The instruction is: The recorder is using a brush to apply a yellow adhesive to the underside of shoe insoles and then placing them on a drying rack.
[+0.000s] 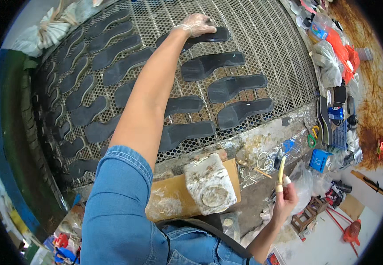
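Observation:
My left hand (197, 24), in a thin clear glove, reaches to the far part of a metal mesh rack (262, 48). Its fingers are closed at the upper edge of a glossy black shoe sole (216, 36), partly hidden by hand and forearm. Nearer me on the mesh lie more dark soles (238, 87), in slanting rows. My right hand (287, 198), with pale coverings on some fingertips, is raised at the lower right. Closed fingers hold a slim, pale yellow brush-like stick (282, 167) upright; its exact kind is unclear.
A white, smeared block (211, 181) rests on brown cardboard (163, 201) before me. Along the right ledge are green-handled scissors (311, 140), a blue box (319, 160), a blue can (335, 113) and plastic bags (330, 64). A dark green curved panel (12, 132) borders the left.

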{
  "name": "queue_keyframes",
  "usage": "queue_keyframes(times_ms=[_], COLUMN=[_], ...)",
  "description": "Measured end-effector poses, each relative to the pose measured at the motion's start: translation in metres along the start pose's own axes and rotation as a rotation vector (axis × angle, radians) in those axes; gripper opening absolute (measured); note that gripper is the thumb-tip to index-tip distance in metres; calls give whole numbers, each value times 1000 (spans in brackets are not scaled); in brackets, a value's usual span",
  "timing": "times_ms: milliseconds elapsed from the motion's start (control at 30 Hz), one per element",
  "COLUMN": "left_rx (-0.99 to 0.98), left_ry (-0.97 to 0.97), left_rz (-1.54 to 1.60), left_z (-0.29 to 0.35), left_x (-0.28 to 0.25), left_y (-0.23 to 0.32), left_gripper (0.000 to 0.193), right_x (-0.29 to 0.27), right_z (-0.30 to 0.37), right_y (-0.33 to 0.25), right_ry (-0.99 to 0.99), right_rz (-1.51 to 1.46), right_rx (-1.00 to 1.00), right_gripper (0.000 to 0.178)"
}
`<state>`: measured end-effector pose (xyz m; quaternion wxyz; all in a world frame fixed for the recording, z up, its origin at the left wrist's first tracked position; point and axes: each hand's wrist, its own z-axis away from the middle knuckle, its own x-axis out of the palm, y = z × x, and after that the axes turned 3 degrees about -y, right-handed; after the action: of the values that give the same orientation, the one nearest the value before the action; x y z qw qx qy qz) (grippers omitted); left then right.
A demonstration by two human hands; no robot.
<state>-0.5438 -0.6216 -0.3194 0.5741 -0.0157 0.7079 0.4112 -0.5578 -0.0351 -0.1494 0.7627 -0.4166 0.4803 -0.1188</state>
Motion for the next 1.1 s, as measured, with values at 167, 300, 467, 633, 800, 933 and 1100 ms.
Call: queue_keyframes(times_ms=[167,300,467,633,800,933,1100], left_rx=[-63,14,-108,-266,-611,-878,-1095], left_ry=[-94,239,454,326,669,1030,1348], left_rz=[-57,-328,-229,460,1309,1239,1083], left_z=[-8,11,73,267,558,771,949], left_x=[27,23,-18,-67,-68,-11,103], left_y=[-4,8,22,49,104,193,328], left_gripper=[52,46,39,31,23,23,17], right_x=[-3,-14,-31,-62,-74,-42,25], right_z=[4,10,22,39,61,100,218], right_y=[10,10,5,-2,-28,-56,-82], right_ry=[45,27,7,-39,-186,-490,-925], right_rz=[5,-2,-115,-240,-443,-340,-311], right_rx=[37,80,24,-179,-401,-603,-947], right_gripper=[27,29,31,33,27,26,22])
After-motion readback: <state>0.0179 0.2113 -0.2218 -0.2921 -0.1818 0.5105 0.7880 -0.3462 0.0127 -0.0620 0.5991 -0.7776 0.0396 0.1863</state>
